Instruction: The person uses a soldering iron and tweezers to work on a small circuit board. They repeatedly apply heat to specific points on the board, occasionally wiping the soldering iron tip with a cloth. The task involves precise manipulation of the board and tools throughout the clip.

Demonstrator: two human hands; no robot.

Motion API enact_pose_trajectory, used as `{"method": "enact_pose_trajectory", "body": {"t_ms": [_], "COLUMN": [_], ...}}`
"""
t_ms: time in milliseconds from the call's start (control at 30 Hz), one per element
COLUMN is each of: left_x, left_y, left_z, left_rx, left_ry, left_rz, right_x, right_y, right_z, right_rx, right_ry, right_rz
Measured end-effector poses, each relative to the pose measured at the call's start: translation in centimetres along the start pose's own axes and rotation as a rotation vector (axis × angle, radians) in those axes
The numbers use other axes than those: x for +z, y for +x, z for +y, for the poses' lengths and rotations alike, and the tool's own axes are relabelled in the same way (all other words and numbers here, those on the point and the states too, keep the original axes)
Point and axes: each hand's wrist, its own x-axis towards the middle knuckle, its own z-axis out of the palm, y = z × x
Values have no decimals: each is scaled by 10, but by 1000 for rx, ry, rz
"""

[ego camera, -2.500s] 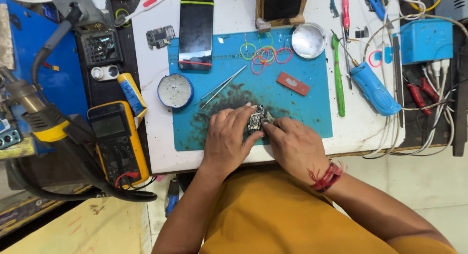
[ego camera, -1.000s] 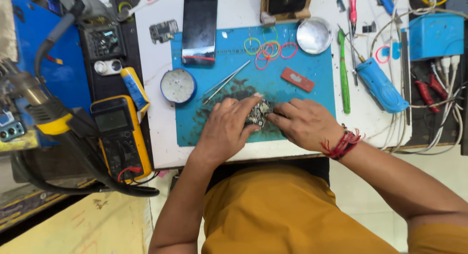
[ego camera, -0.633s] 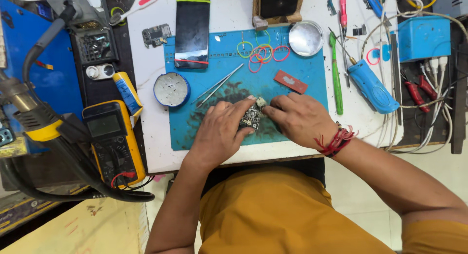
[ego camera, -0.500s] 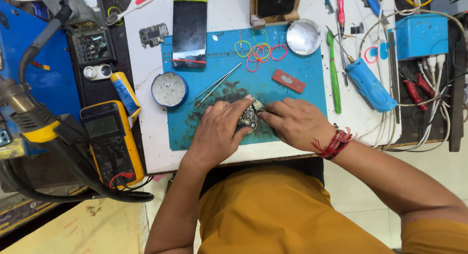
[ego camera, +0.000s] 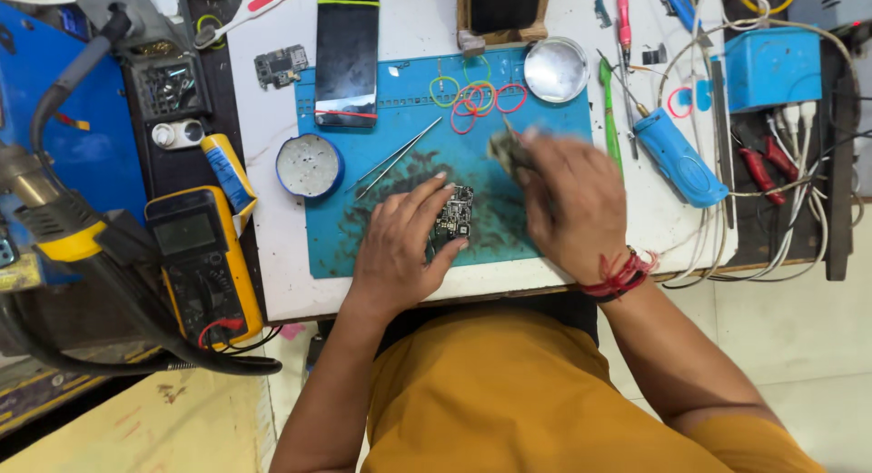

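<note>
- head view: my left hand (ego camera: pixel 400 250) lies on the blue mat (ego camera: pixel 363 237), fingers curled loosely round a small circuit board (ego camera: pixel 454 214), thumb under its lower edge, fingertips at its top.
- the board sits flat on the mat near the middle, just right of my left fingers.
- my right hand (ego camera: pixel 572 200) is blurred, raised over the right part of the mat, apart from the board; something small and grey (ego camera: pixel 504 148) shows at its fingertips, but i cannot tell what it is or how tight the grip is.
- a red thread band (ego camera: pixel 622 275) circles my right wrist.
- tweezers (ego camera: pixel 397 158) lie slanted on the mat above my left hand.
- a round tin (ego camera: pixel 309 166) sits at the mat's left edge.
- coloured rubber bands (ego camera: pixel 477 96) lie at the mat's top, a metal dish (ego camera: pixel 556 69) just right of them.
- a phone (ego camera: pixel 346 59) lies across the mat's upper left corner, a second small board (ego camera: pixel 280 66) to its left.
- a green tool (ego camera: pixel 610 119) and a blue handle (ego camera: pixel 679 157) lie right of the mat, a blue box (ego camera: pixel 772 69) beyond.
- a yellow multimeter (ego camera: pixel 202 259) sits far left, a tube (ego camera: pixel 227 169) above it.
</note>
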Motion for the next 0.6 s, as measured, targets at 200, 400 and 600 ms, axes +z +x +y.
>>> {"method": "enact_pose_trajectory", "body": {"t_ms": [200, 400, 600], "left_x": [4, -12, -18], "left_y": [-3, 11, 27], "left_z": [1, -14, -21], "left_rx": [-28, -232, -129], "left_ry": [121, 621, 716], "left_rz": [270, 242, 162], "right_x": [11, 15, 15], "right_y": [-24, -50, -58], "right_z": [2, -10, -21], "right_rx": [-80, -59, -86], "right_ry": [-32, 147, 246], "right_rz": [232, 143, 106]}}
